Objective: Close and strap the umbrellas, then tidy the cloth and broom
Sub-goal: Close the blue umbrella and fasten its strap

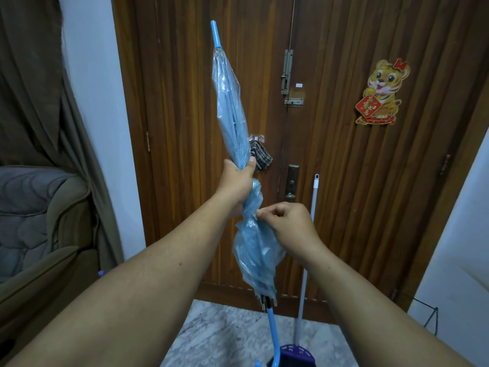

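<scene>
Folded blue umbrella (232, 123) held up in front of the wooden door (344, 181), tilted a little, tip high at upper left and curved blue handle (274, 337) low near the bottom edge. Canopy of clear bluish plastic, gathered but loose and crumpled, mostly below the grip. Metal rib ends bunched together just above the handle.

Left hand (238, 181) wrapped tight around the middle of the umbrella, thumb lying along the plastic. Right hand (288, 221) just beside the canopy, lower than the left one, fingers curled and thumb with forefinger pinching a fold or a small tab of the plastic (cannot tell if it is the strap). Both forearms bare, reaching from the bottom corners.

Checked cloth (260, 156) hanging on a clear hook on the door, partly hidden behind the umbrella, right above the left hand. Broom (308, 260) with a white stick leaning against the door to the right of the umbrella; purple head (295, 352) on the marble floor (211, 335), near the umbrella handle.

Golden tiger sticker (381, 92) on the right door panel, metal bolt latch (288, 75) near the door middle, dark lock handle (291, 186) below. Grey cushioned armchair (34, 221) under a brown curtain (34, 88) at the left, white wall (95, 102) between it and the door.
</scene>
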